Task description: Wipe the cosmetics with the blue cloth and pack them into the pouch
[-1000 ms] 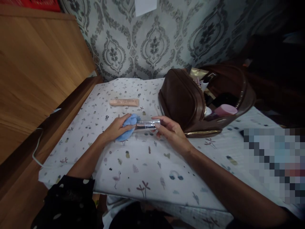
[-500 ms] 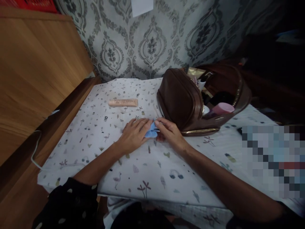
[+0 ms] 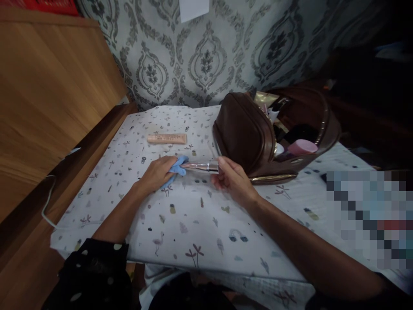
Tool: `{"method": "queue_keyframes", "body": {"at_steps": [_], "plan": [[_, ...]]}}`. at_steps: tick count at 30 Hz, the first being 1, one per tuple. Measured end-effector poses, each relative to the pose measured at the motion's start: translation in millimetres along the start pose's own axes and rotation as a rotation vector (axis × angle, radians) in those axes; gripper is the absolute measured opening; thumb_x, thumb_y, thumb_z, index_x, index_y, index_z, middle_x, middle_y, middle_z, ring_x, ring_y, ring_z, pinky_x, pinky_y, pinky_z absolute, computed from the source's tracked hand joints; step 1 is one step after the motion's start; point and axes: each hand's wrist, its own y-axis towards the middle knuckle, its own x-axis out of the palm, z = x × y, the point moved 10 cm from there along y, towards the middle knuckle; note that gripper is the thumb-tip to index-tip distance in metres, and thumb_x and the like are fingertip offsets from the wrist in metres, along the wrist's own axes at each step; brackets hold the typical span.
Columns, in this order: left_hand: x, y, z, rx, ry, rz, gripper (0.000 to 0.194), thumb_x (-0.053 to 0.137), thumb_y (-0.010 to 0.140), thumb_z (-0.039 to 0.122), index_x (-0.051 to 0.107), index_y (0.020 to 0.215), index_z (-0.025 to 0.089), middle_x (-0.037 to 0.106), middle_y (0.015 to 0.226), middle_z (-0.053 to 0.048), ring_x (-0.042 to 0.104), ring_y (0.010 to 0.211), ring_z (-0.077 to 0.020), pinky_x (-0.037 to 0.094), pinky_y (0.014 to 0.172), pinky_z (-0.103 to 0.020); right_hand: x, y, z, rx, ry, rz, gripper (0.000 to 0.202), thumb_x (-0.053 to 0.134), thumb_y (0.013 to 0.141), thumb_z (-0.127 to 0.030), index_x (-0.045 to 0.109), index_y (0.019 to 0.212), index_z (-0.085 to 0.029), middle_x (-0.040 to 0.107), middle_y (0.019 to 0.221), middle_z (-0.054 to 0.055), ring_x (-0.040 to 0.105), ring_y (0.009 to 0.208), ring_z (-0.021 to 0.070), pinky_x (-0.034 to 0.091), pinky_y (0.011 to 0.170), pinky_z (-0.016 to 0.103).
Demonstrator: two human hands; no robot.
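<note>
A slim, shiny silver-and-pink tube [image 3: 201, 166] lies level between my hands, above the patterned cloth. My right hand [image 3: 235, 178] pinches its right end, which is the thicker, silver one. My left hand [image 3: 158, 173] is closed on a light blue cloth [image 3: 178, 166], which wraps the tube's thin left end. Behind my hands, a peach-coloured tube [image 3: 167, 138] lies flat on the patterned cloth. To the right of it a dark brown bag [image 3: 243, 127] stands unzipped, with a pink-capped item [image 3: 302, 147] and other small items inside.
The white patterned cloth [image 3: 209, 241] covers the table. A wooden panel [image 3: 54, 77] rises at the left, with a white cable [image 3: 48, 206] beside it. Patterned wallpaper [image 3: 206, 64] is at the back. A blurred-out patch [image 3: 371, 211] covers something at the right.
My left hand has moved left with the blue cloth, away from my right hand. The shiny tube now shows between them; before, the hands and cloth mostly covered it.
</note>
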Motion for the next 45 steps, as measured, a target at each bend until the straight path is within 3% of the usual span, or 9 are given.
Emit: {"method": "queue_keyframes", "body": {"at_steps": [7, 10, 14, 18, 22, 26, 30, 37, 45], "plan": [[2.4, 3.9, 19.7, -0.225, -0.482, 0.007, 0.026, 0.056, 0.093, 0.044, 0.053, 0.084, 0.020, 0.058, 0.071, 0.002, 0.055, 0.065, -0.0158, 0.043, 0.063, -0.026, -0.8, -4.0, -33.9, -0.265, 0.033, 0.000, 0.046, 0.077, 0.072, -0.059, 0.062, 0.098, -0.025, 0.065, 0.091, 0.002, 0.062, 0.083, 0.0178, 0.051, 0.069, 0.029], [16.9, 3.7, 34.7, -0.270, -0.721, -0.032, 0.030, 0.058, 0.092, 0.048, 0.057, 0.088, 0.019, 0.060, 0.074, 0.000, 0.056, 0.069, -0.0162, 0.047, 0.067, -0.028, 9.2, -2.9, -23.1, -0.215, -0.001, -0.086, 0.043, 0.077, 0.075, -0.056, 0.065, 0.099, -0.023, 0.068, 0.099, 0.003, 0.064, 0.093, 0.0198, 0.053, 0.087, 0.035], [30.0, 3.3, 45.9, -0.266, -0.848, -0.125, 0.036, 0.057, 0.092, 0.053, 0.055, 0.081, 0.019, 0.057, 0.071, 0.001, 0.055, 0.066, -0.0146, 0.048, 0.066, -0.027, 14.4, -1.7, -6.4, -0.115, 0.065, -0.125, 0.042, 0.075, 0.079, -0.057, 0.066, 0.097, -0.020, 0.071, 0.096, 0.004, 0.067, 0.089, 0.0193, 0.053, 0.090, 0.039], [19.1, 0.9, 27.6, -0.328, -0.831, 0.034, 0.039, 0.054, 0.093, 0.055, 0.055, 0.080, 0.019, 0.058, 0.074, 0.001, 0.056, 0.070, -0.0147, 0.050, 0.072, -0.028, 16.8, -2.5, -7.8, -0.095, 0.173, -0.133, 0.046, 0.076, 0.078, -0.059, 0.065, 0.102, -0.021, 0.073, 0.102, 0.007, 0.069, 0.097, 0.0223, 0.053, 0.095, 0.042], [5.7, -4.8, 7.0, -0.400, -0.760, 0.255, 0.037, 0.053, 0.094, 0.056, 0.056, 0.086, 0.020, 0.057, 0.075, 0.001, 0.056, 0.072, -0.0153, 0.051, 0.074, -0.029, 16.5, -5.6, -5.5, -0.011, 0.216, -0.109, 0.048, 0.081, 0.071, -0.058, 0.065, 0.096, -0.020, 0.075, 0.093, 0.006, 0.071, 0.086, 0.0212, 0.057, 0.082, 0.036], [-6.0, -5.6, 7.4, -0.350, -0.765, 0.364, 0.041, 0.049, 0.096, 0.058, 0.058, 0.112, 0.021, 0.067, 0.105, -0.006, 0.063, 0.098, -0.0195, 0.054, 0.090, -0.033, 37.7, -20.0, 10.5, 0.215, 0.151, -0.302, 0.042, 0.080, 0.071, -0.054, 0.062, 0.088, -0.021, 0.072, 0.069, 0.001, 0.067, 0.058, 0.0183, 0.052, 0.054, 0.028], [-11.4, -1.0, 22.4, -0.247, -0.827, 0.270, 0.052, 0.045, 0.098, 0.057, 0.049, 0.137, 0.024, 0.061, 0.132, -0.011, 0.059, 0.120, -0.0232, 0.051, 0.101, -0.037, 48.3, -31.5, 15.2, 0.305, 0.082, -0.431, 0.041, 0.079, 0.070, -0.053, 0.064, 0.089, -0.019, 0.071, 0.065, 0.001, 0.064, 0.053, 0.0158, 0.047, 0.047, 0.024], [-18.1, 2.3, 29.8, -0.203, -1.015, 0.144, 0.045, 0.060, 0.091, 0.054, 0.064, 0.117, 0.017, 0.069, 0.107, -0.007, 0.064, 0.099, -0.0231, 0.051, 0.094, -0.033, 64.9, -40.1, 16.8, 0.336, 0.207, -0.630, 0.049, 0.083, 0.071, -0.051, 0.064, 0.099, -0.016, 0.077, 0.090, 0.009, 0.075, 0.074, 0.0215, 0.060, 0.067, 0.031], [-18.7, 3.1, 31.1, -0.206, -0.928, 0.061, 0.039, 0.058, 0.092, 0.056, 0.061, 0.098, 0.018, 0.060, 0.087, -0.002, 0.057, 0.081, -0.0172, 0.047, 0.078, -0.027, 63.6, -42.8, 9.8, 0.229, 0.035, -0.698, 0.044, 0.074, 0.082, -0.055, 0.059, 0.093, -0.015, 0.069, 0.076, 0.003, 0.064, 0.061, 0.0121, 0.047, 0.047, 0.019]]}}
